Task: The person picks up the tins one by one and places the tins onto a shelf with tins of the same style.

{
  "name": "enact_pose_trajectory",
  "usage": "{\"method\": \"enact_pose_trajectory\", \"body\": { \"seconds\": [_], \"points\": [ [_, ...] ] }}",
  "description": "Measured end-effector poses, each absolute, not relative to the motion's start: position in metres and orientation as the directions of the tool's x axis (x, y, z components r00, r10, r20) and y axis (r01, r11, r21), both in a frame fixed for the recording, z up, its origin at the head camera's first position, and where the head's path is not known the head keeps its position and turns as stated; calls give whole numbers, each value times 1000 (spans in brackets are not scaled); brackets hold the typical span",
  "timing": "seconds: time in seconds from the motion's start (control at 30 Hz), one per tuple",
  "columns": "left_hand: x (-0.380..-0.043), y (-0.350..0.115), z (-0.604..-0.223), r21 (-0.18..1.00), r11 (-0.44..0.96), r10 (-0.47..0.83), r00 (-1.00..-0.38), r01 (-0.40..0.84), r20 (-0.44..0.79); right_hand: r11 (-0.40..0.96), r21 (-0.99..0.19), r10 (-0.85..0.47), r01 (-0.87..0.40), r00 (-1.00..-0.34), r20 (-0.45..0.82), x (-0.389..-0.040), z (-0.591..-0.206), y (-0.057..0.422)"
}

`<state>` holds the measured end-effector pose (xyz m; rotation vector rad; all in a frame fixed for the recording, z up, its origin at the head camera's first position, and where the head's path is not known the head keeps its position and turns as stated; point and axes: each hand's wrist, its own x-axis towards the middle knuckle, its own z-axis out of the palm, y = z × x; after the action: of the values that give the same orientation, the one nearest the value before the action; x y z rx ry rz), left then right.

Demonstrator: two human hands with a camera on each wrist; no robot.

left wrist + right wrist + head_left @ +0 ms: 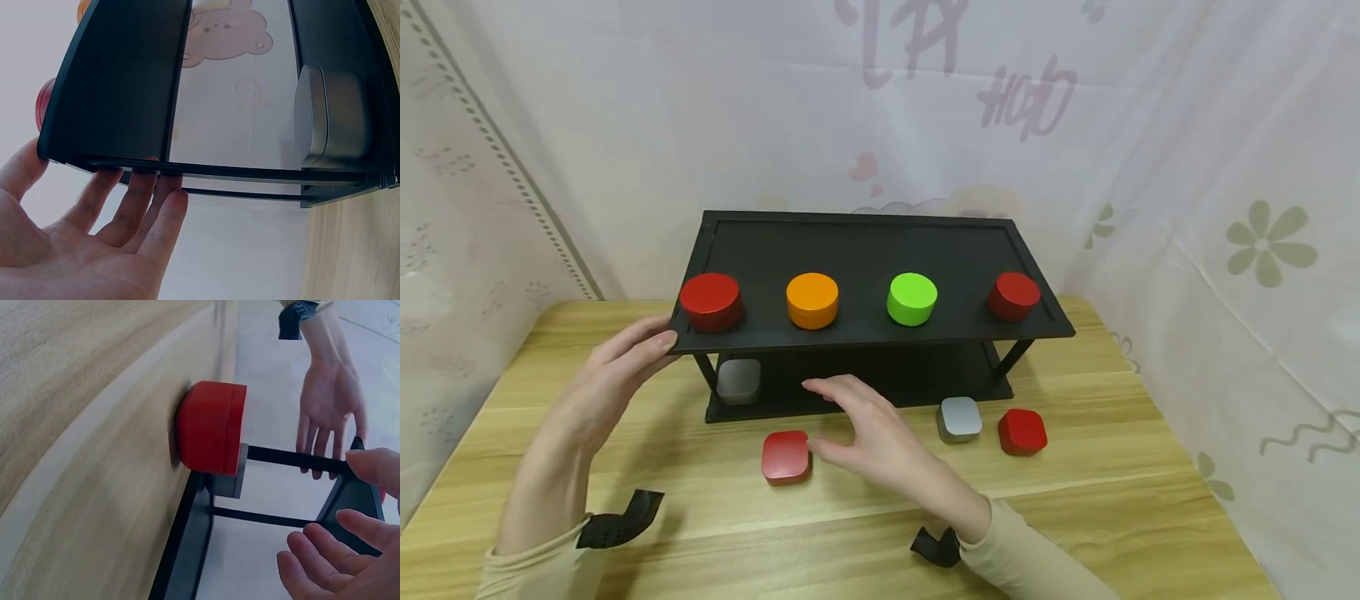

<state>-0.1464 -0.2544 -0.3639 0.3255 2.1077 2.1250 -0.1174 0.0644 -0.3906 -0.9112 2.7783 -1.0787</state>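
Observation:
My left hand (613, 367) touches the left end of a black two-tier shelf (865, 242), thumb at the top corner and fairly straight fingers against the side bar (250, 172). My right hand (880, 433) hovers before the shelf, fingers spread and holding nothing. By its thumb a red rounded-square tin (786, 458) lies on the table; whether they touch I cannot tell. On the lower tier, at the left, sits a silver-grey rounded-square tin (739, 382), its lid seam showing in the left wrist view. A red tin (209, 428) stands out in the right wrist view.
Along the top tier stand round pieces: red (711, 302), orange (812, 300), green (912, 298) and dark red (1014, 297). Right of my right hand, a silver tin (959, 419) and a red tin (1022, 432) lie on the wooden table (715, 542). A patterned cloth (625, 125) hangs behind.

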Motion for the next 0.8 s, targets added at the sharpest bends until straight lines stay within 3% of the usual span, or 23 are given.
{"method": "enact_pose_trajectory", "body": {
  "seconds": [0.47,0.8],
  "points": [
    [-144,-253,-358,998,52,218,-976,21,10,646,-570,-562,-508,-822,95,-119,-400,50],
    [-146,-256,-362,998,24,248,-968,58,50,679,-531,-579,-507,-815,39,-122,-408,44]
  ]
}}
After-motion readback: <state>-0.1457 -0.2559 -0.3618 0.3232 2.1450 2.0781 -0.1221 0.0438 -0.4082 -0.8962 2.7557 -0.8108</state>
